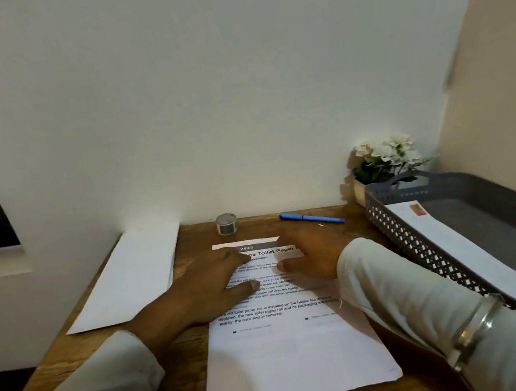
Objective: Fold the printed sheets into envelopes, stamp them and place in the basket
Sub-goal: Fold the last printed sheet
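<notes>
Flattening white printed paper sheet [293,353], not yet folded.
Left hand [210,288] and right hand [311,254] press it flat-fingered, gripping nothing. One stamped white envelope [465,256] lies in grey perforated plastic basket [407,238], beside right hand.

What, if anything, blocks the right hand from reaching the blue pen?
Probably nothing. The right hand lies flat on the printed sheet, and the blue pen lies on the desk just beyond its fingers, with nothing between them. The basket stands off to the side.
</notes>
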The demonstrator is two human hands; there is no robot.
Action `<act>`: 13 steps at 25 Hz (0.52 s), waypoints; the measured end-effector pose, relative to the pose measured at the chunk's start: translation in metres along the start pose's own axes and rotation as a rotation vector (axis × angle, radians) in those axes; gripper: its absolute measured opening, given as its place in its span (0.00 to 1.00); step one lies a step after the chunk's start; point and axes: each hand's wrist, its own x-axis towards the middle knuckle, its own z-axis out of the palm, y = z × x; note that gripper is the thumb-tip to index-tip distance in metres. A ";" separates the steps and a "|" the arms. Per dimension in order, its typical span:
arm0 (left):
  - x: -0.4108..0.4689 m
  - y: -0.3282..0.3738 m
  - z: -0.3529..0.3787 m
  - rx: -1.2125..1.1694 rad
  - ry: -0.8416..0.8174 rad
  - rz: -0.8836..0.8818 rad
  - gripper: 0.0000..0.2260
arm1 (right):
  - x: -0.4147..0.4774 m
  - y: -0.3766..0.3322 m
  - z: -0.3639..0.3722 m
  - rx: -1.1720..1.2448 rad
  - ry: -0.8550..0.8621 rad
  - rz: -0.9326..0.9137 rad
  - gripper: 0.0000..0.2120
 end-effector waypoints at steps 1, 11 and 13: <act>0.000 -0.002 0.002 0.018 -0.004 -0.002 0.41 | 0.002 0.001 0.005 -0.007 -0.034 0.016 0.30; -0.004 0.005 0.008 0.138 -0.148 -0.081 0.34 | 0.018 0.035 0.021 -0.067 -0.137 0.153 0.40; -0.004 0.006 0.008 0.150 -0.152 -0.085 0.32 | 0.021 0.039 0.022 -0.071 -0.093 0.150 0.42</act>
